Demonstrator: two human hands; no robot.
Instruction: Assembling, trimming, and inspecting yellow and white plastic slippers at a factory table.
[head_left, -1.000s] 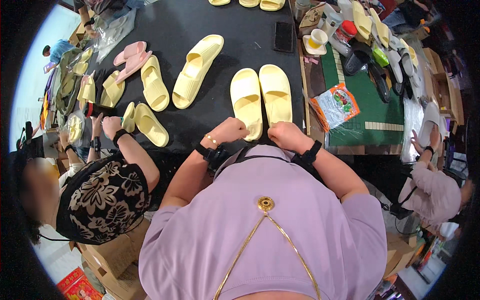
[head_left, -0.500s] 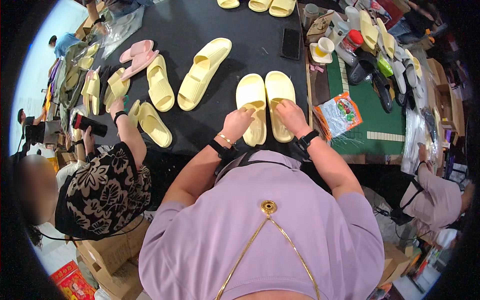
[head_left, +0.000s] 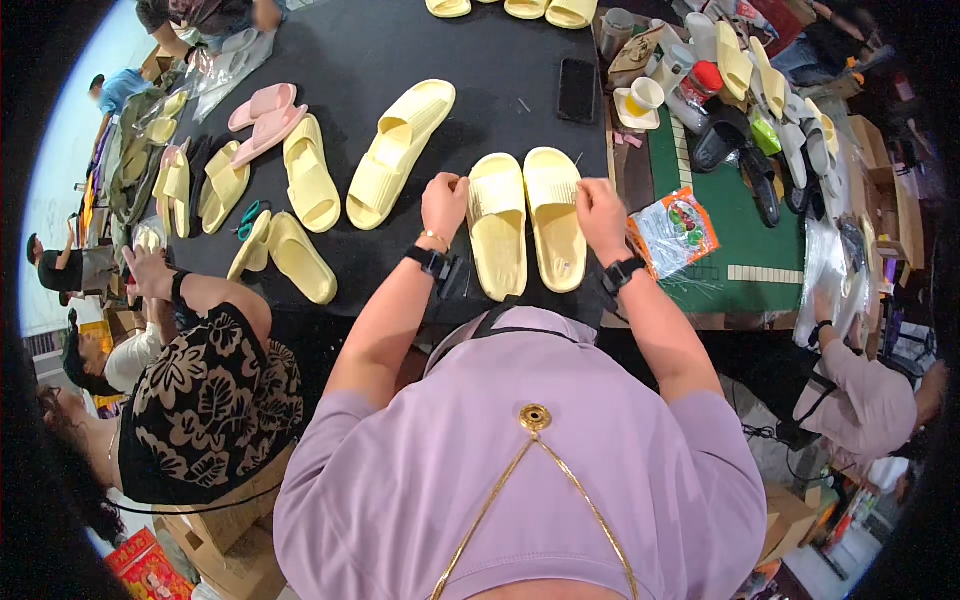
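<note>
from my remote seat i see a black table (head_left: 350, 45) bearing a left yellow slipper (head_left: 497, 235) and a right yellow slipper (head_left: 556, 235), side by side, straps at the far end. i have the left hand (head_left: 445, 207) just beside the left strap and the right hand (head_left: 602, 215) at the right strap's outer edge, fingers curled inward on both; whether either grips anything, i cannot tell.
</note>
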